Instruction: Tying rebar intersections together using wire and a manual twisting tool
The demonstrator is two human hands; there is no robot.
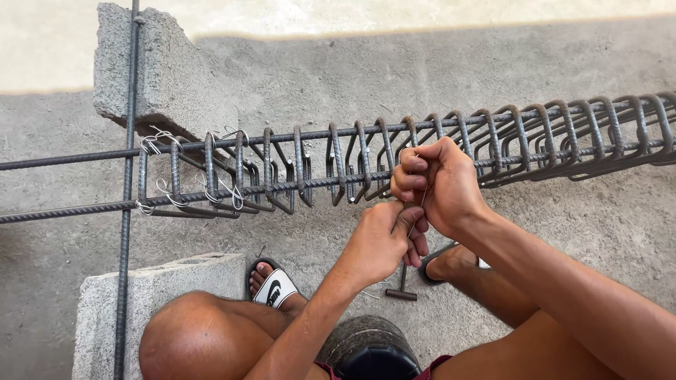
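A thin tie wire point(415, 211) runs between both hands, just in front of the rebar cage. The left hand point(384, 239) pinches its lower end with curled fingers; the right hand point(436, 183) is fisted around its upper part. Below lies a T-handled hook tool point(402, 288) on the concrete floor point(563, 225); beyond, steel stirrups point(338, 165) ride long rebars point(70, 160), propped on concrete blocks point(162, 70).

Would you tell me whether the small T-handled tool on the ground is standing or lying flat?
Lying flat: the T-handled tool rests lengthwise on the concrete.
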